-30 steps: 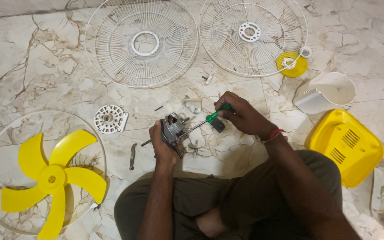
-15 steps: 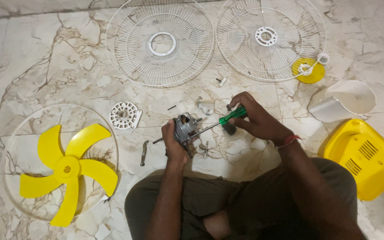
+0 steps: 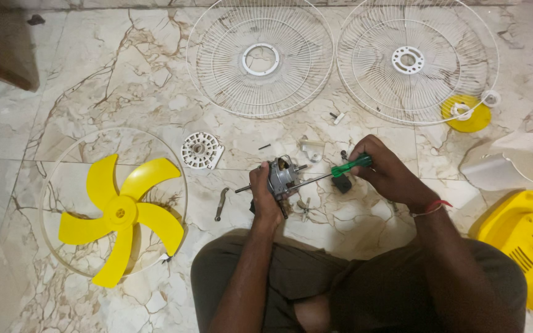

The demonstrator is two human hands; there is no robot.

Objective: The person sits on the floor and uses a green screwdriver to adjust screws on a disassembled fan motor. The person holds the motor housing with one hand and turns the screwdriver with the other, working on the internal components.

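My left hand [image 3: 265, 197] is closed around the small fan motor [image 3: 280, 177], holding it above the marble floor [image 3: 94, 86] in front of my knees. My right hand [image 3: 385, 174] grips the green screwdriver [image 3: 348, 166], fingers wrapped on the handle, its tip at the motor. Small loose parts lie just beside the motor on the floor. I count two white wire grilles [image 3: 260, 58], one yellow blade [image 3: 121, 213] inside one ring, one white round disc [image 3: 202, 150], and one yellow housing [image 3: 525, 243] at my right.
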